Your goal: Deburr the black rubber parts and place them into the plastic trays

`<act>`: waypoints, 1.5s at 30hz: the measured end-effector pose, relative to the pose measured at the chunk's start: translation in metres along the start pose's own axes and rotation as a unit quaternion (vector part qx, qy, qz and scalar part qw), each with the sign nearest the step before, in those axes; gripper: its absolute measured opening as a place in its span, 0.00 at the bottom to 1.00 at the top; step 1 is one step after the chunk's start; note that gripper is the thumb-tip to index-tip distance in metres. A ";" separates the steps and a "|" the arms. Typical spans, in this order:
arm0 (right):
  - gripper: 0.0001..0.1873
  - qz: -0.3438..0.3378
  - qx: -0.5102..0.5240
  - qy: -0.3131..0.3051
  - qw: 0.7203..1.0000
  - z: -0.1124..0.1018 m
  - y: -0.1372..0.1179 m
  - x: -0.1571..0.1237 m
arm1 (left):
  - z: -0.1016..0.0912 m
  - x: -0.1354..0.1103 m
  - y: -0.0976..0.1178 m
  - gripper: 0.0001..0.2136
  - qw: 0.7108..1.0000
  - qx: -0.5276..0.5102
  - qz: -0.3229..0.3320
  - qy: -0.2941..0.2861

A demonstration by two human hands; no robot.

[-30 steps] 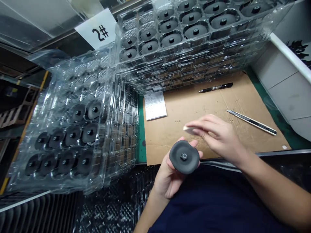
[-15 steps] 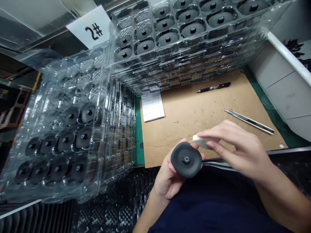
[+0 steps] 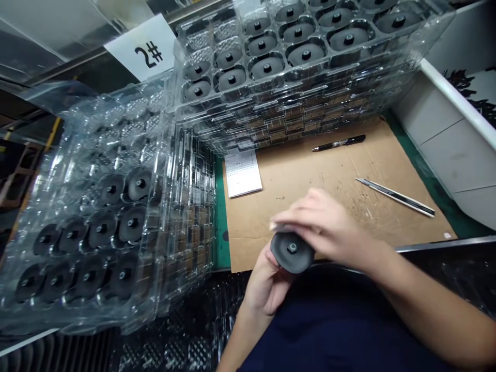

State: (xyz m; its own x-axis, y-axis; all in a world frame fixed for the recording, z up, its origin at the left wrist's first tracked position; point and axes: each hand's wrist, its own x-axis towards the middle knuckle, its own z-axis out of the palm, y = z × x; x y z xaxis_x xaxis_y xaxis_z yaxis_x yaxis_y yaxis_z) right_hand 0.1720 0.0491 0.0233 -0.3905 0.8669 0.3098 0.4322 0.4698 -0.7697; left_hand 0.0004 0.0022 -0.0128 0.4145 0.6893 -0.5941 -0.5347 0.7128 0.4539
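Observation:
My left hand [image 3: 267, 287] is closed round a black, rounded-square dished part [image 3: 292, 253] with a small hex-shaped stud at its centre. The stud side faces up toward me. At the part's far edge is my right hand [image 3: 325, 227], blurred by motion, with its fingers bent over the rim. A small cream-white block [image 3: 273, 226] peeks out at its fingertips; most of it is hidden by the fingers. Both hands are above the near edge of a brown cardboard sheet [image 3: 302, 175].
Stacked clear plastic trays [image 3: 271, 103] holding similar black parts stand at the back, with another stack [image 3: 155, 258] at left. On the cardboard lie a black pen [image 3: 338, 143], a craft knife [image 3: 395, 197] and a paper slip [image 3: 243, 173]. A white bin [image 3: 445, 124] borders the right side.
My right hand has moved left with the cream-white block, from beside the black part to its far edge. The part has tilted and shifted slightly left in my left hand.

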 end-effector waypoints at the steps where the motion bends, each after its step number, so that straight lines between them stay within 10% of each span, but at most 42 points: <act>1: 0.11 0.054 0.000 0.003 0.999 0.000 0.011 -0.004 | -0.001 -0.001 0.003 0.31 1.000 -0.009 -0.001 -0.013; 6: 0.11 0.222 -0.017 -0.033 0.974 0.019 0.061 -0.046 | -0.005 -0.006 0.012 0.27 0.994 -0.063 0.011 -0.092; 17: 0.12 0.206 -0.079 -0.100 0.970 0.046 0.080 -0.063 | 0.000 0.000 0.011 0.24 0.982 -0.120 -0.040 -0.143; 22: 0.12 0.198 -0.130 -0.050 0.970 0.049 0.077 -0.069 | 0.005 -0.001 0.009 0.25 0.984 -0.089 -0.030 -0.152; 26: 0.15 0.230 -0.217 0.080 0.945 0.025 0.085 -0.086 | 0.003 -0.005 0.003 0.24 0.982 0.081 0.119 -0.123; 30: 0.19 0.279 -0.304 0.204 0.888 -0.010 0.114 -0.113 | -0.001 -0.004 0.000 0.42 0.865 0.373 0.333 -0.052; 34: 0.13 0.288 -0.329 0.223 0.871 -0.020 0.138 -0.133 | 0.001 0.000 -0.001 0.49 0.759 0.511 0.403 -0.018; 45: 0.14 0.253 -0.303 0.201 0.897 -0.014 0.136 -0.133 | 0.005 -0.002 -0.001 0.47 0.715 0.554 0.421 0.074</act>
State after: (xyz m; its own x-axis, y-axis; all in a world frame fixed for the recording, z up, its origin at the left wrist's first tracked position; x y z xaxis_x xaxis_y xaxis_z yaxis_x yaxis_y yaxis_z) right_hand 0.2936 -0.0003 -0.1147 0.2521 0.9272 0.2771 0.8810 -0.1014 -0.4621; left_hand 0.0038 0.0002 -0.0088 0.1638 0.9712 0.1728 0.3958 -0.2252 0.8903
